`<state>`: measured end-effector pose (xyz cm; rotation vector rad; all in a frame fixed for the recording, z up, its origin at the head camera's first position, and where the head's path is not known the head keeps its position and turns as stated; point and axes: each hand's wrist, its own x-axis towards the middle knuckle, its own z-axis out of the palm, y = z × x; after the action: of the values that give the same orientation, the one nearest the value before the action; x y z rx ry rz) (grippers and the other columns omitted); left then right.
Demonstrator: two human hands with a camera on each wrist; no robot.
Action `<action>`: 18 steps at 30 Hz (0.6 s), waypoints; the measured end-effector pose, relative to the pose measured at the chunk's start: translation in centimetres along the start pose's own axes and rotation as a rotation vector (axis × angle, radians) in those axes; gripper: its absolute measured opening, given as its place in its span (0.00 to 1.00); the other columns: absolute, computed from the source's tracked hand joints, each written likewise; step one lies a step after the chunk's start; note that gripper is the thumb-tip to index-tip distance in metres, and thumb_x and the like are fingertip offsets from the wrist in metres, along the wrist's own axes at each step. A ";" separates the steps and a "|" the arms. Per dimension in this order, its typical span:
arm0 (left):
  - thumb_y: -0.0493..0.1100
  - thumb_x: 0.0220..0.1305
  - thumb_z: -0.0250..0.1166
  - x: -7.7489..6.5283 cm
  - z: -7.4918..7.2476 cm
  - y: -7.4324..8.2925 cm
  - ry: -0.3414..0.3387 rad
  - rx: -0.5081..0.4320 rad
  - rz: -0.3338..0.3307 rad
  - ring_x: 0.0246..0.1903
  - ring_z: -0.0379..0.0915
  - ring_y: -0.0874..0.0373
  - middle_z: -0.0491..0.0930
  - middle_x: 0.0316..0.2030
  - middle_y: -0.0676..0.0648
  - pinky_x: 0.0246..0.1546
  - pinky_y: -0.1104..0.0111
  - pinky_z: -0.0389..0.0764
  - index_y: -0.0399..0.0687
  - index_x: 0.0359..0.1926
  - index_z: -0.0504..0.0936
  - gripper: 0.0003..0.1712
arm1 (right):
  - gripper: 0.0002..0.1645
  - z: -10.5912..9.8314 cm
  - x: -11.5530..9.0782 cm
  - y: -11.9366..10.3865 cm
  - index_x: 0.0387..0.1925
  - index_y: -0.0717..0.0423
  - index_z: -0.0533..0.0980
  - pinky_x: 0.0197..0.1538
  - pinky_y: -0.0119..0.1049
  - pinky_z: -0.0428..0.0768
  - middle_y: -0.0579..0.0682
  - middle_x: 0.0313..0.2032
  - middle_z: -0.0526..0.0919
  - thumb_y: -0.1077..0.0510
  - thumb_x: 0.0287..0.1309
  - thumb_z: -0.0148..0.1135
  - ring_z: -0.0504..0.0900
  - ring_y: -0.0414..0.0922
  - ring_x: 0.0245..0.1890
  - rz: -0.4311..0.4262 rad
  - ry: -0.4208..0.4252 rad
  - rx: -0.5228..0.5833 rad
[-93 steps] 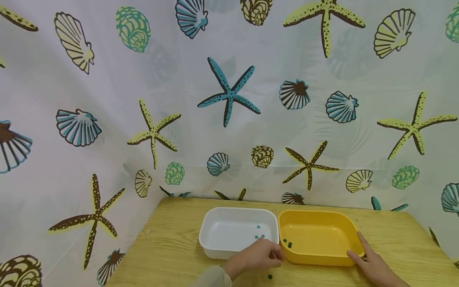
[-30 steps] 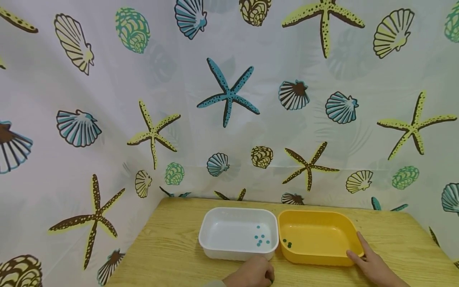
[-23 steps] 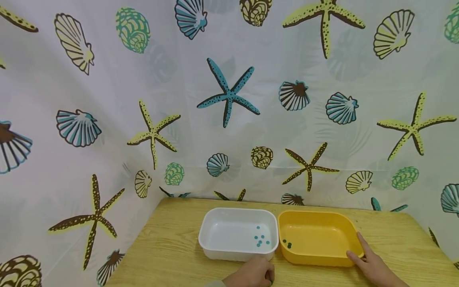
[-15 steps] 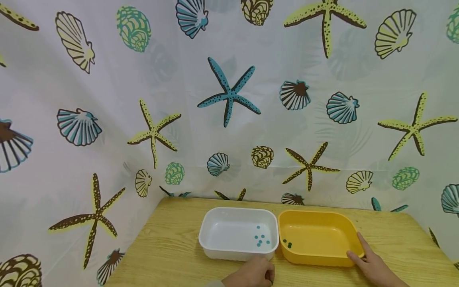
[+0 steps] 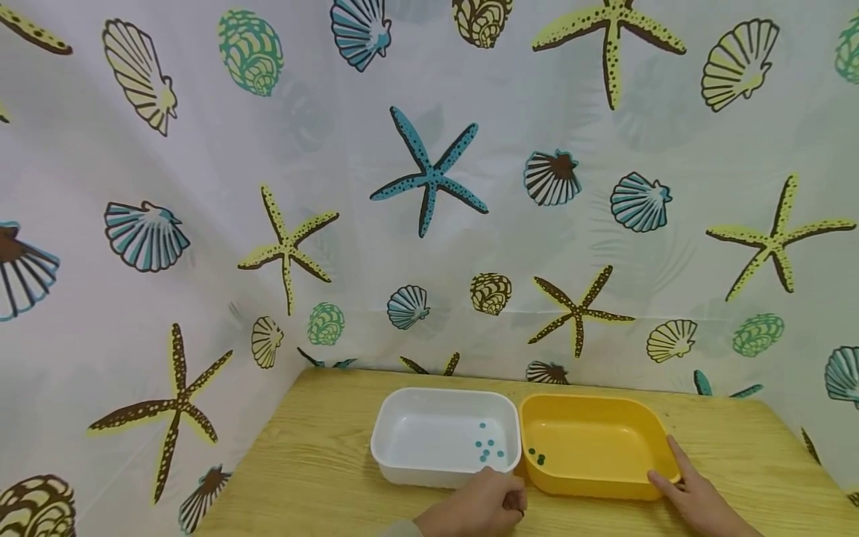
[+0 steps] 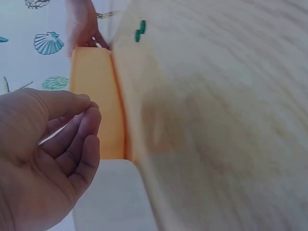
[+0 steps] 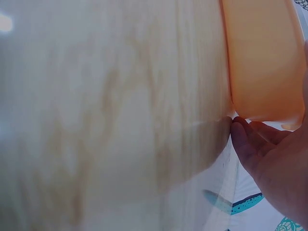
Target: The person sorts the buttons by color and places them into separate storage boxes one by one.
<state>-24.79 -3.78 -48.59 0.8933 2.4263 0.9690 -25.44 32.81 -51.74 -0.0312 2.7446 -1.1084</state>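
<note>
A white tub (image 5: 409,473) holds several blue discs (image 5: 491,443) on its right side. Beside it stands a yellow tub (image 5: 597,486) with a few dark green discs (image 5: 540,459) in its left front corner. My left hand (image 5: 476,506) is just in front of the white tub, thumb and forefinger together, pinching a small dark green disc (image 5: 522,513). In the left wrist view the disc is hidden behind the fingertips. My right hand (image 5: 698,496) grips the right end of the yellow tub; its thumb lies at the front rim, and fingers bend round the end in the right wrist view.
Both tubs stand on a wooden table (image 5: 322,440), side by side. Small green pieces (image 6: 140,31) lie on the table in the left wrist view. A curtain (image 5: 463,261) printed with shells and starfish surrounds the table at the back and sides.
A dark green disc lay on the table in front of the tubs; my left hand has taken it and risen slightly toward the right. My right hand has stayed on the yellow tub.
</note>
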 end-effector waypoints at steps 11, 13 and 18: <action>0.34 0.59 0.66 0.8 -1.0 1.9 0.115 -0.002 0.131 0.26 0.71 0.74 0.79 0.25 0.60 0.30 0.80 0.74 0.45 0.32 0.83 0.02 | 0.52 0.1 -0.3 0.0 0.71 0.66 0.30 0.51 0.56 0.72 0.82 0.61 0.55 0.40 0.69 0.45 0.77 0.59 0.48 -0.020 0.013 -0.008; 0.34 0.59 0.66 1.1 -1.2 2.3 0.131 -0.026 0.142 0.26 0.72 0.74 0.80 0.25 0.60 0.30 0.80 0.74 0.45 0.32 0.83 0.02 | 0.52 0.1 -0.2 0.1 0.71 0.66 0.30 0.51 0.56 0.72 0.82 0.61 0.54 0.40 0.69 0.46 0.77 0.59 0.47 -0.019 0.013 -0.008; 0.36 0.60 0.65 2.0 -1.4 2.9 0.168 -0.062 0.149 0.26 0.73 0.73 0.80 0.25 0.59 0.30 0.79 0.74 0.43 0.33 0.84 0.01 | 0.53 0.0 -0.1 0.1 0.71 0.67 0.30 0.51 0.55 0.72 0.81 0.62 0.52 0.39 0.69 0.45 0.77 0.59 0.48 -0.013 0.013 -0.010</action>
<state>-25.79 -1.43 -45.74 1.0201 2.4792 1.2117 -25.31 32.83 -51.79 -0.0433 2.7654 -1.1023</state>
